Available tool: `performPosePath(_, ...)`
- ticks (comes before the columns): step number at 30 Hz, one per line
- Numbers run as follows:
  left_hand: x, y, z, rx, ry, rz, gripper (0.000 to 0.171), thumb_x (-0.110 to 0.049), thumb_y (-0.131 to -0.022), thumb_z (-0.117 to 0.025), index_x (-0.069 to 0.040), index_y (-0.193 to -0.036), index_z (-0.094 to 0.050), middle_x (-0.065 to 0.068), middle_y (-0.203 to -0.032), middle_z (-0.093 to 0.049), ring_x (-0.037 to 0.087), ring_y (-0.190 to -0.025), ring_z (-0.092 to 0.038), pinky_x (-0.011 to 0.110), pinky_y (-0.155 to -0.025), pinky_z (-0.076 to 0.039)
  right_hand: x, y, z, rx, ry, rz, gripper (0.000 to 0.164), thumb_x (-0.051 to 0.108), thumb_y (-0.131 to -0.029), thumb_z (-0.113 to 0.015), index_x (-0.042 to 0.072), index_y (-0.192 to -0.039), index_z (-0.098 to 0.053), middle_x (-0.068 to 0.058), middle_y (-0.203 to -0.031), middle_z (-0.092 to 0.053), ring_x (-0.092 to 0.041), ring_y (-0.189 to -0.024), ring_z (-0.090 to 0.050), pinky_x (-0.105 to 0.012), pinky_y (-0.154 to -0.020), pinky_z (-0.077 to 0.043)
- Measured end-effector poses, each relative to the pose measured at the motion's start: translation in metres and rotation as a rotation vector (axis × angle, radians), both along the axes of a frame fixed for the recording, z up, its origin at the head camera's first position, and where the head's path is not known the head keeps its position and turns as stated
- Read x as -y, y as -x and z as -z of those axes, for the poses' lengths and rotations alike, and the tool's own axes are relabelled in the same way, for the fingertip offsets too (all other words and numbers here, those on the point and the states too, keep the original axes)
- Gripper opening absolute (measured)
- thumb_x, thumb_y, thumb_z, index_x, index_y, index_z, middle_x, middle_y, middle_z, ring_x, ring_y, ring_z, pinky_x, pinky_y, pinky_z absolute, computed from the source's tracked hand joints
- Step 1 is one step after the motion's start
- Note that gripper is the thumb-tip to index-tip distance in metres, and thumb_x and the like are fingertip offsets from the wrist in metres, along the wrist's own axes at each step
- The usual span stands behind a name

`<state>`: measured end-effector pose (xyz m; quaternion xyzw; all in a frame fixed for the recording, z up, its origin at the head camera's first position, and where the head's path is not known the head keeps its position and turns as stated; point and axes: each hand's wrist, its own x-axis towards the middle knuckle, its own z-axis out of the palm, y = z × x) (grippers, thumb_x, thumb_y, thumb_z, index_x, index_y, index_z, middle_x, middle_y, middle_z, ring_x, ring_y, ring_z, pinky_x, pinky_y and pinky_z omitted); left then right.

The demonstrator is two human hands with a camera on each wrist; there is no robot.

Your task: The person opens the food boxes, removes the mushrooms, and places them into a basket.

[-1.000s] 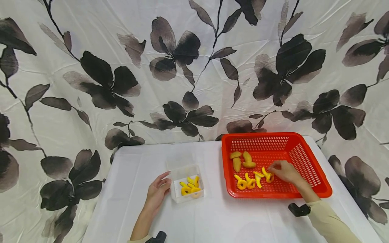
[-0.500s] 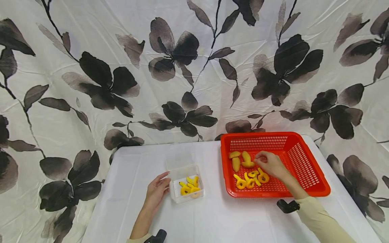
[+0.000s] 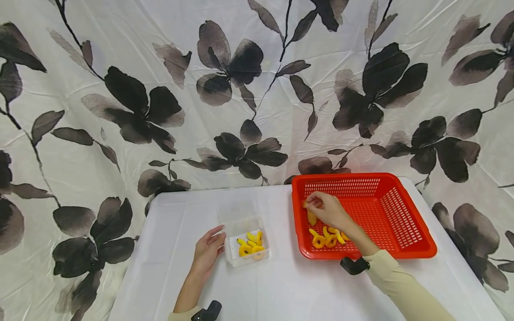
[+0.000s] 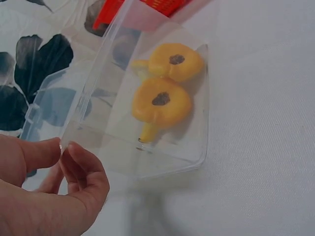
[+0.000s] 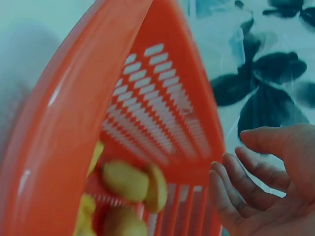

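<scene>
My left hand (image 3: 208,254) pinches the edge of a clear plastic box (image 4: 172,164) between thumb and fingers, as the left wrist view shows. Several yellow mushrooms (image 4: 162,103) with dark-centred caps lie in that box. Over the left part of a red basket (image 3: 405,254) hovers my right hand (image 3: 327,209), fingers loosely bent and holding nothing in the right wrist view (image 5: 266,182). Below it are brown mushrooms (image 5: 125,181); in the head view one (image 3: 312,217) shows partly and the other is hidden. More yellow mushrooms (image 3: 319,241) lie along the basket's near side.
A white cloth covers the table (image 3: 281,290). The box's clear lid (image 3: 238,213) stands open at its far side. Behind the table hangs a floral curtain (image 3: 313,35). The basket's slotted walls rise around the mushrooms.
My right hand has left the rightmost yellow mushroom and moved left over the brown ones. The yellow mushrooms on the right have shifted closer together. My left hand stays at the box.
</scene>
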<state>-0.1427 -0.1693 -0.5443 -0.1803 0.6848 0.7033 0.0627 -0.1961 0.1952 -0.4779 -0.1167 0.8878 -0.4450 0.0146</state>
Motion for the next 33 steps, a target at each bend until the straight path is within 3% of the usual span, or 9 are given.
performPosePath(5, -0.001, 0.000, 0.001, -0.001, 0.008, 0.001, 0.041, -0.008, -0.102, -0.063, 0.001, -0.142, -0.056, 0.012, -0.111, -0.065, 0.022, -0.092, -0.061, 0.019, -0.071, -0.051, 0.028, 0.003, 0.000, -0.040, 0.010, -0.053, 0.014, 0.004, -0.095, -0.072, -0.003, -0.106, -0.068, -0.012, -0.096, -0.071, -0.026, -0.088, -0.067, -0.042, -0.085, -0.059)
performPosePath(11, -0.001, 0.000, 0.000, -0.005, 0.014, 0.009, 0.041, -0.008, -0.102, -0.062, 0.001, -0.142, -0.056, 0.013, -0.112, -0.064, 0.020, -0.089, -0.059, 0.018, -0.070, -0.050, 0.061, 0.003, 0.000, -0.024, 0.005, -0.131, 0.021, 0.007, -0.093, -0.074, -0.003, -0.110, -0.068, -0.011, -0.100, -0.071, -0.023, -0.088, -0.066, -0.038, -0.083, -0.060)
performPosePath(20, -0.001, -0.001, 0.000, -0.009, -0.002, 0.009, 0.041, -0.008, -0.102, -0.063, 0.000, -0.142, -0.056, 0.012, -0.112, -0.063, 0.018, -0.088, -0.058, 0.018, -0.069, -0.050, 0.107, 0.003, 0.011, -0.007, 0.016, -0.322, 0.023, 0.006, -0.093, -0.075, -0.003, -0.113, -0.067, -0.017, -0.107, -0.070, -0.028, -0.096, -0.065, -0.041, -0.089, -0.058)
performPosePath(25, 0.000, -0.002, 0.001, -0.007, -0.011, 0.007, 0.043, -0.008, -0.102, -0.064, 0.001, -0.143, -0.055, 0.012, -0.112, -0.063, 0.018, -0.087, -0.058, 0.018, -0.070, -0.050, 0.126, 0.000, 0.016, 0.047, 0.033, -0.396, 0.024, 0.005, -0.094, -0.074, -0.002, -0.115, -0.067, -0.013, -0.108, -0.068, -0.031, -0.100, -0.064, -0.041, -0.093, -0.057)
performPosePath(29, 0.000, -0.001, 0.002, -0.011, -0.014, 0.002, 0.042, -0.008, -0.102, -0.063, 0.000, -0.142, -0.055, 0.011, -0.111, -0.064, 0.018, -0.087, -0.058, 0.018, -0.070, -0.050, 0.137, -0.003, 0.022, 0.118, 0.031, -0.459, 0.025, 0.004, -0.094, -0.073, -0.002, -0.118, -0.066, -0.017, -0.113, -0.067, -0.032, -0.104, -0.063, -0.043, -0.096, -0.055)
performPosePath(33, 0.000, -0.001, 0.002, -0.014, -0.013, -0.001, 0.041, -0.008, -0.102, -0.063, -0.001, -0.142, -0.057, 0.012, -0.112, -0.064, 0.018, -0.087, -0.058, 0.018, -0.070, -0.050, 0.147, -0.004, 0.030, 0.118, -0.009, -0.539, 0.024, -0.001, -0.094, -0.071, -0.005, -0.117, -0.066, -0.021, -0.115, -0.066, -0.036, -0.106, -0.063, -0.043, -0.096, -0.055)
